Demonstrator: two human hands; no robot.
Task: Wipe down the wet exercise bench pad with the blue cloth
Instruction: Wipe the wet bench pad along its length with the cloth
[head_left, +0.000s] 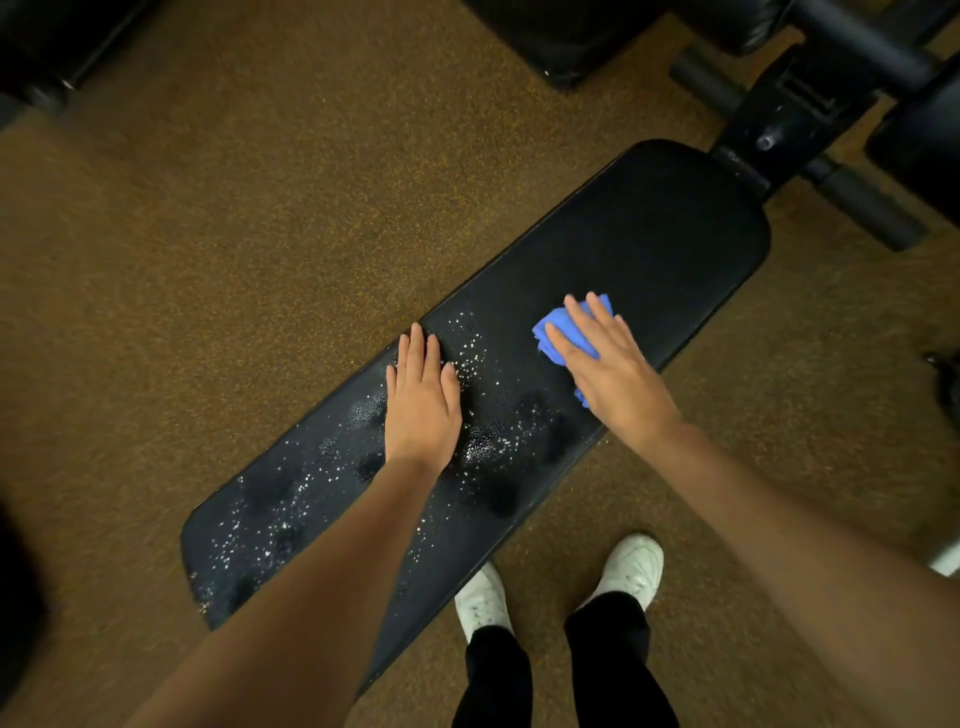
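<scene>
Blue cloth (563, 332) lies bunched under the right hand (605, 361), whose fingers are straight and spread flat on top of it, pressing it onto the pad (665, 228). That flat press likely suits wiping: it keeps the cloth in full contact with the vinyl. The left hand (423, 400) rests palm down on the pad, fingers straight and together, holding nothing; it probably steadies the person leaning over the desk. Droplets (467, 343) glisten around and behind the left hand, toward the near end, while the stretch beyond the right hand looks dull and dry, so I judge the wipe is working from far to near.

Most of the cloth is hidden beneath the right palm, so its fold cannot be read. The left forearm covers part of the wet zone. The frame (779, 119) past the pad is dark and cut off. 2 white shoes (631, 566) stand on the floor (208, 208) below the right hand.
</scene>
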